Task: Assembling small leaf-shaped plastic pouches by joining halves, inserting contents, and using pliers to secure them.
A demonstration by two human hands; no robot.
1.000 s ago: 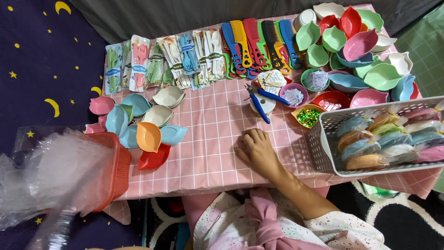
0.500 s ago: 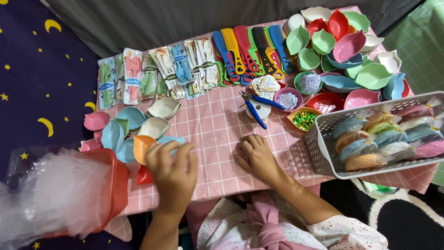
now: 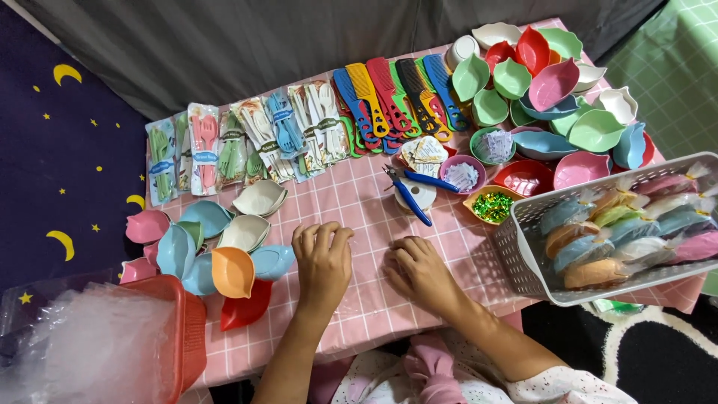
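hands: left (image 3: 323, 262), right (image 3: 419, 271) flat on tablecloth (image 3: 351, 202) | orange bowl (image 3: 232, 271) tip points up-frame

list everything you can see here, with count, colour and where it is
tablecloth: one, pink checked, covers the table
cutlery packs: a row, mixed pastel, back left
combs: about eight, blue, yellow, red, green, black, back centre
leaf-shaped bowls: many, green, red, pink, white, blue, back right
more leaf bowls: about ten, pink, blue, cream, orange, red, left
pliers: one, blue handles, centre
white basket: one, holds wrapped bowls, right
red basket: one, with clear bags, front left
left hand: flat on cloth
right hand: fingers curled on cloth
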